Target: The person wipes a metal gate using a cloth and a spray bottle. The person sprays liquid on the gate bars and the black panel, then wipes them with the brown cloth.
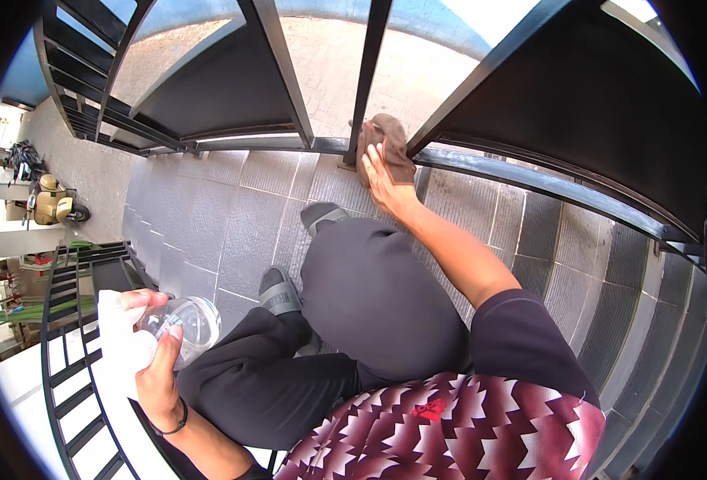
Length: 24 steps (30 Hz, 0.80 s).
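My left hand (pixel 164 360) is wrapped round the white neck of a clear plastic bottle (pixel 188 327), possibly a sprayer; the bottle lies tilted above my left knee. In my right hand (pixel 389 183) is a brown cloth (pixel 392 141), pressed against the lower rail of a black metal railing (pixel 362 90) where an upright bar meets it. The fingers lie flat over the cloth, and part of the rail is hidden behind it.
Dark ribbed floor tiles (pixel 257 174) lie under my slippered feet, with steps (pixel 575 288) at the right. A black panel (pixel 569 102) fills part of the railing. Another metal railing (pixel 68 378) runs at the lower left. A scooter (pixel 50 201) stands farther off.
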Motion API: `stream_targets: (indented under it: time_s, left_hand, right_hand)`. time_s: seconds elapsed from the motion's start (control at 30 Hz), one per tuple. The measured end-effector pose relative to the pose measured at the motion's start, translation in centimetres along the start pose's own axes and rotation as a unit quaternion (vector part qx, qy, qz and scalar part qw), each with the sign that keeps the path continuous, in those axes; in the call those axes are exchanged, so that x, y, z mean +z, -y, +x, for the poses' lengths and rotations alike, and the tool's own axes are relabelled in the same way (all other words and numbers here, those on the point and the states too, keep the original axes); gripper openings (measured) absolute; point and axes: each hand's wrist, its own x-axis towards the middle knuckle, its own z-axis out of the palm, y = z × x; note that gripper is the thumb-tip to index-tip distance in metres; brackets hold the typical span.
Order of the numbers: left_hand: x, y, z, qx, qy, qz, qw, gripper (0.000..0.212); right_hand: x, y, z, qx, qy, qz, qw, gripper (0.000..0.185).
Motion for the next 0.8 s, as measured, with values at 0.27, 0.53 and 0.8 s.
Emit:
stream_targets:
  time_s: [0.27,0.53,0.8]
  left_hand:
    - [2.4,-1.7,0.6,-0.024,0.023,-0.032,0.999,0.049]
    - [8.9,-8.7,5.7,0.058,0.139,0.057,0.987,0.036]
    - [13.0,-11.7,8.2,0.103,0.125,0.284,0.945,0.021]
  right_hand:
    - [-9.4,-2.9,-14.3,0.074,0.291,0.390,0.870,0.038]
    - [-9.6,0.2,-19.4,0.160,0.250,0.422,0.857,0.055]
    - [-8.1,0.4,-19.9,0.204,0.215,0.456,0.839,0.055]
